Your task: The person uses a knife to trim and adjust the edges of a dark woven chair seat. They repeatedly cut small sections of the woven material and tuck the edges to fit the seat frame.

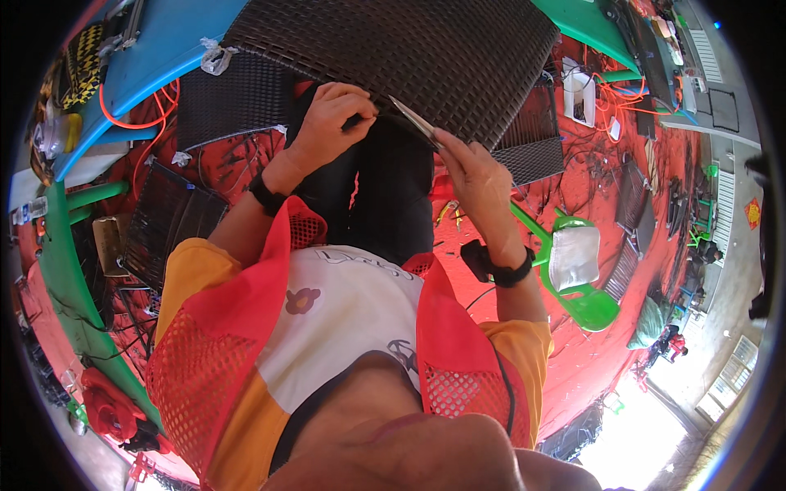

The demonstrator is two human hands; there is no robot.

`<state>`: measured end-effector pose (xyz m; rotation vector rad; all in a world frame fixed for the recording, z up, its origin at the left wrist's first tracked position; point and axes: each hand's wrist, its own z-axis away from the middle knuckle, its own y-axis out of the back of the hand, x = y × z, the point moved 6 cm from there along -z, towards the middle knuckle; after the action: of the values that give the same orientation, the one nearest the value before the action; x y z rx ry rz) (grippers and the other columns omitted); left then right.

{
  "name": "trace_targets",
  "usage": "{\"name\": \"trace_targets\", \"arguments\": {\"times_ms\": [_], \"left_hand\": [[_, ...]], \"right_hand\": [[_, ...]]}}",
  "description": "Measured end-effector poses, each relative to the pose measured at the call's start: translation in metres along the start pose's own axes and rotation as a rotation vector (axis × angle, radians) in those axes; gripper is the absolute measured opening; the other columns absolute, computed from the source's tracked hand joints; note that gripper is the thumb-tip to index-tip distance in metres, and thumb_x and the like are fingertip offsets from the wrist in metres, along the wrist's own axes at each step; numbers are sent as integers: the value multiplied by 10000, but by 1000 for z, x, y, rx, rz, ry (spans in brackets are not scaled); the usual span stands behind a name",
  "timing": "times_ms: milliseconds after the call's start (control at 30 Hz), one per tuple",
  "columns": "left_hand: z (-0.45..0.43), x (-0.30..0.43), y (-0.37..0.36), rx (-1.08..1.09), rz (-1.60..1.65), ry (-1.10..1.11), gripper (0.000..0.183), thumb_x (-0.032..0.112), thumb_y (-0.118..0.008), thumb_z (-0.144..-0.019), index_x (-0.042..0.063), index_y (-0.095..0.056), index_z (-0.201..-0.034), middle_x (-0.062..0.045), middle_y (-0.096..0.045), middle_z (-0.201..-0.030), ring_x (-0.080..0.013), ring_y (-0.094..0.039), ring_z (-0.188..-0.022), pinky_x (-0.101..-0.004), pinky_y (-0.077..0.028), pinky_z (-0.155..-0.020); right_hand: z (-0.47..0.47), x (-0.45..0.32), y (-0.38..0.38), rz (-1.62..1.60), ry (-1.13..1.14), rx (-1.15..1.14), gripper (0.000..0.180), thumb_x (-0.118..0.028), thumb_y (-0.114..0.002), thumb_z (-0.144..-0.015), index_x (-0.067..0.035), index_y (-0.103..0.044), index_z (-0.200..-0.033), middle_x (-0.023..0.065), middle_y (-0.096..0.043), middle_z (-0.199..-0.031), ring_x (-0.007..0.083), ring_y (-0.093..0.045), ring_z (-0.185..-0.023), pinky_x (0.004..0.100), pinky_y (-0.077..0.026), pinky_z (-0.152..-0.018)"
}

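A dark brown woven wicker panel (417, 49) lies in front of me, its near edge above my lap. My left hand (338, 119) is at that near edge, with thumb and forefinger pinched together; a thin dark strand seems to run from them, too small to be sure. My right hand (470, 175) holds a pointed metal blade (411, 116), perhaps of scissors, whose tip points up and left over the panel's edge towards my left hand. The handle is hidden within my fingers.
A blue table (166, 49) stands at upper left, a green one (577, 30) at upper right. Dark woven pieces (230, 101) stand beside the panel. On the red floor covering are yellow-handled pliers (451, 213), a white bin (579, 95), orange hoses and a green chair (589, 307).
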<state>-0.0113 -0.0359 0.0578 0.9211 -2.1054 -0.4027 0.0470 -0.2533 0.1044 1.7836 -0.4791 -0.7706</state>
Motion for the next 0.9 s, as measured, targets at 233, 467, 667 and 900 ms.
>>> {"name": "trace_targets", "arguments": {"times_ms": [233,467,667,900], "left_hand": [[9,-15,-2,-102,173,23,191,2,-746,-729,113,-620,-821,16,-658,-871,-177,-624,-908,-358,-410,-942],[6,-13,2,-101,191,30,177,29,-751,-731,121,-628,-819,18,-647,-847,-181,-624,-933,-388,-401,-980],[0,-15,4,-116,20,5,160,78,-768,-743,130,-639,-822,9,-642,-876,-186,-604,-1055,-464,-345,-1063],[-4,-22,5,-132,88,-15,166,63,-780,-730,120,-662,-832,-26,-625,-917,-211,-594,-1013,-443,-376,-1020]], "right_hand": [[-5,-6,12,232,114,-138,241,-217,-632,-902,-278,-696,-1127,72,-547,-704,265,-617,-552,376,-481,-462],[-9,5,-14,105,165,-58,279,-177,-683,-864,-243,-717,-1133,48,-475,-667,253,-565,-566,374,-437,-472],[-6,28,-33,-24,275,44,401,-88,-690,-793,-252,-716,-1158,31,-439,-680,208,-539,-620,351,-448,-505],[-17,25,-45,-36,319,39,488,-47,-667,-743,-238,-695,-1192,42,-457,-709,230,-545,-666,365,-463,-540]]}}
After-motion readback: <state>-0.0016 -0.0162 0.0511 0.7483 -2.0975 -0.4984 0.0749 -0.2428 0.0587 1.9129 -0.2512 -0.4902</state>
